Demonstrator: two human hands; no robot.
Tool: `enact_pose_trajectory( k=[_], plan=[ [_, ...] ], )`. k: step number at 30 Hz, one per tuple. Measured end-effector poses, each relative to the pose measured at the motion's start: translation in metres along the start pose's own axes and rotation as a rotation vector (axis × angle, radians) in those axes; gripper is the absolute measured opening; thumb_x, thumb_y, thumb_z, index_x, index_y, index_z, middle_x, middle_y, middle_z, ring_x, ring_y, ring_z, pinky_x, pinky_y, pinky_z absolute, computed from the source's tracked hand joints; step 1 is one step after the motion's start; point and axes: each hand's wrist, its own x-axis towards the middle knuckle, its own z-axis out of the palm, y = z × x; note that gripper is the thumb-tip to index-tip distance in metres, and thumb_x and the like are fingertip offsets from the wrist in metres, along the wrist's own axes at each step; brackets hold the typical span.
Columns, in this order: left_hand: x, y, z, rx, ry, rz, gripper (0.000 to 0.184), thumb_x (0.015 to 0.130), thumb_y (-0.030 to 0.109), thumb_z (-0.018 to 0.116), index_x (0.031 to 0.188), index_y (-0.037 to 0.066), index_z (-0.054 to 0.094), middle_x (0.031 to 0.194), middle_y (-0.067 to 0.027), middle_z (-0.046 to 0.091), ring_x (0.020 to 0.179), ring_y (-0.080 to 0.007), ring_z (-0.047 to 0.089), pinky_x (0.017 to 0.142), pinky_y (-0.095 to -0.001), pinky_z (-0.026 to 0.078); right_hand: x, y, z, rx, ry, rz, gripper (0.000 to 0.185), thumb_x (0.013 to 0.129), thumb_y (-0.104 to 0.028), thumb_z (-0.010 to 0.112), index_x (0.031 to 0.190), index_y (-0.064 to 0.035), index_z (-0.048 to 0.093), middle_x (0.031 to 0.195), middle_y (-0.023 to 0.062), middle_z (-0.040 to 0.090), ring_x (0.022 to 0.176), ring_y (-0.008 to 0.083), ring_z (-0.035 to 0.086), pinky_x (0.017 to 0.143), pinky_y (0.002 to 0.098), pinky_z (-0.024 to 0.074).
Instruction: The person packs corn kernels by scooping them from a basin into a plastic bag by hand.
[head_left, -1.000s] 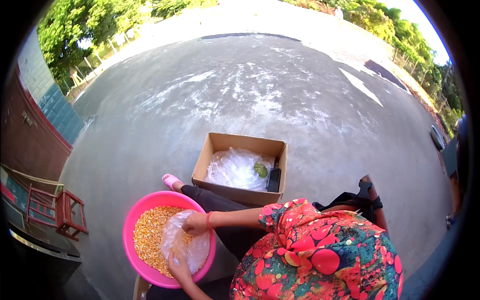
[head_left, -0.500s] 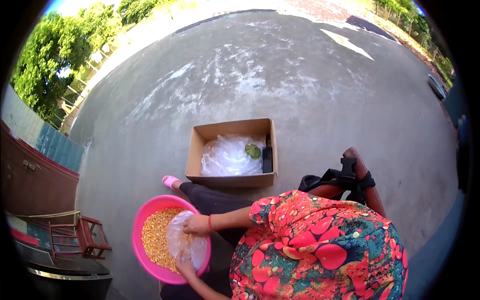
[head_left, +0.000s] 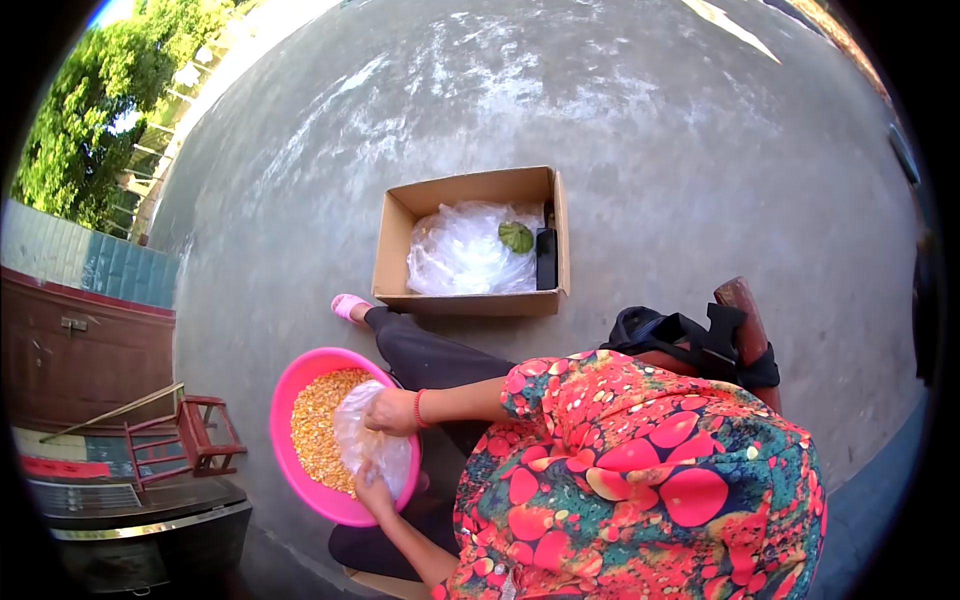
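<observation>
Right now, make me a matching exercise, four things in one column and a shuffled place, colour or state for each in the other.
Things:
1. Basin
2. Corn kernels
3. Plastic bag
4. Cardboard box

Descriptions:
A. Touched by both the right hand and the left hand
B. Standing on the grey ground, open at the top
C. Bright pink
D. Yellow, lying loose

Pairs: 1-C, 2-D, 3-A, 4-B

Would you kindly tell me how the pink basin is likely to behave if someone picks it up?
The pink basin may feel heavy, given the broad layer of yellow kernels inside. Those kernels look loose, so they would probably slide if it tilts. Its smooth-looking rim could be slightly slippery.
</observation>
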Motion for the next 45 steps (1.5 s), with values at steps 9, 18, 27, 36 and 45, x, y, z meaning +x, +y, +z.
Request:
enact_pose_trajectory(
  k=[9, 18, 27, 36, 45],
  plan=[
    [-0.008, 0.014, -0.002, 0.105, 0.024, 0.022, 0.024, 0.074, 0.001, 0.059, 0.097, -0.003, 0.063, 0.097, -0.0178, 0.064, 0.095, -0.0254, 0.060, 0.087, -0.0315, 0.043, 0.000, 0.002, -0.004, 0.048, 0.005, -0.031, 0.010, 0.068, -0.014, 0.056, 0.070, -0.0041, 0.055, 0.067, 0.0126, 0.056, 0.066, 0.0312, 0.058, 0.061, 0.0417, 0.0454],
    [-0.003, 0.000, 0.007, 0.069, 0.045, -0.046, 0.024, 0.072, 0.010, 0.067, 0.096, 0.005, 0.066, 0.096, -0.0149, 0.065, 0.089, -0.0225, 0.062, 0.080, -0.0298, 0.046, 0.007, -0.006, -0.020, 0.098, -0.056, -0.008, 0.010, 0.071, -0.015, 0.057, 0.072, -0.0060, 0.054, 0.066, 0.0118, 0.057, 0.068, 0.0301, 0.058, 0.062, 0.0407, 0.0453],
    [-0.011, 0.017, 0.002, 0.049, 0.093, -0.090, 0.035, 0.065, -0.004, 0.052, 0.095, 0.007, 0.067, 0.096, -0.0163, 0.064, 0.090, -0.0268, 0.061, 0.081, -0.0323, 0.046, 0.010, -0.012, -0.022, 0.051, -0.116, 0.030, 0.007, 0.072, -0.013, 0.057, 0.072, -0.0066, 0.055, 0.066, 0.0120, 0.057, 0.068, 0.0300, 0.057, 0.060, 0.0401, 0.0446],
    [-0.010, 0.018, 0.001, 0.010, 0.090, -0.094, 0.033, 0.066, -0.002, 0.053, 0.094, 0.009, 0.067, 0.094, -0.0155, 0.064, 0.089, -0.0269, 0.061, 0.079, -0.0331, 0.046, 0.011, -0.009, -0.019, 0.043, -0.125, 0.022, 0.005, 0.071, -0.010, 0.056, 0.072, -0.0056, 0.057, 0.068, 0.0118, 0.059, 0.068, 0.0288, 0.059, 0.061, 0.0380, 0.0465],
    [0.002, -0.017, 0.014, -0.116, 0.007, -0.031, 0.022, 0.075, 0.004, 0.061, 0.097, 0.001, 0.064, 0.095, -0.0119, 0.065, 0.092, -0.0183, 0.060, 0.081, -0.0298, 0.045, 0.004, 0.002, -0.004, 0.023, -0.092, -0.008, 0.011, 0.071, -0.014, 0.056, 0.074, -0.0040, 0.059, 0.072, 0.0160, 0.060, 0.072, 0.0330, 0.059, 0.065, 0.0427, 0.0468]
  ],
)
